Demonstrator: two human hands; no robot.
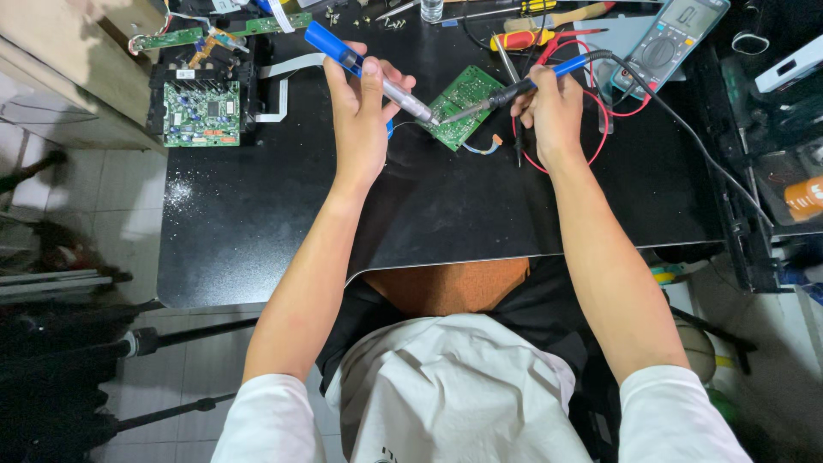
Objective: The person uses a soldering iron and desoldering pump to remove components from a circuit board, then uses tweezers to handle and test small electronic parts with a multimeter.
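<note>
Green board [463, 105], one of three on the black tabletop [257, 223], is met by two tools: pump [364, 70] gripped by left hand [360, 107], iron [514, 88] pinched by right hand [555, 110].

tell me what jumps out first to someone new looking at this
Both hands meet over a small green circuit board at the black table's far middle: the left hand holds a blue-handled tool, the right hand a soldering iron. A multimeter lies far right.

Head view, steeply down, near worktable [257, 223]
</note>
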